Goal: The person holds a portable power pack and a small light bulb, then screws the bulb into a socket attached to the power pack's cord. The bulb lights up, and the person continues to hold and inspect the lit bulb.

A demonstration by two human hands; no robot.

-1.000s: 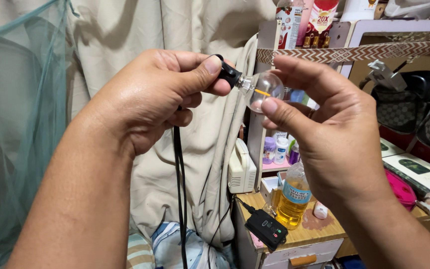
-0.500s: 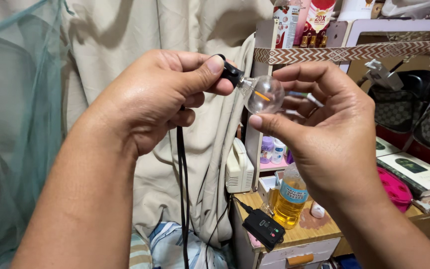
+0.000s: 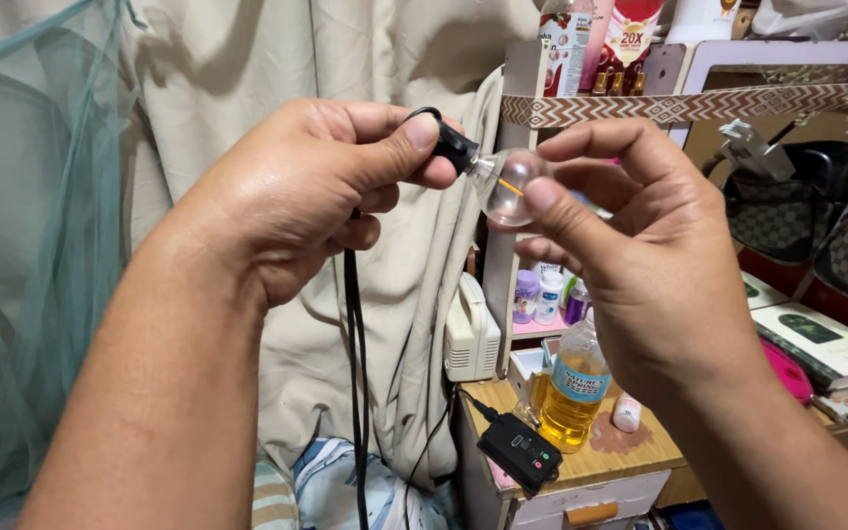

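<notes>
Clear glass bulb [image 3: 504, 186] sits pinched in your right hand [image 3: 640, 265] fingers; your left hand [image 3: 296, 196] fingers clamp its black socket [image 3: 453, 147]

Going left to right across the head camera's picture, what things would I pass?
Green net → left hand → black socket → clear bulb → right hand → book.
</notes>
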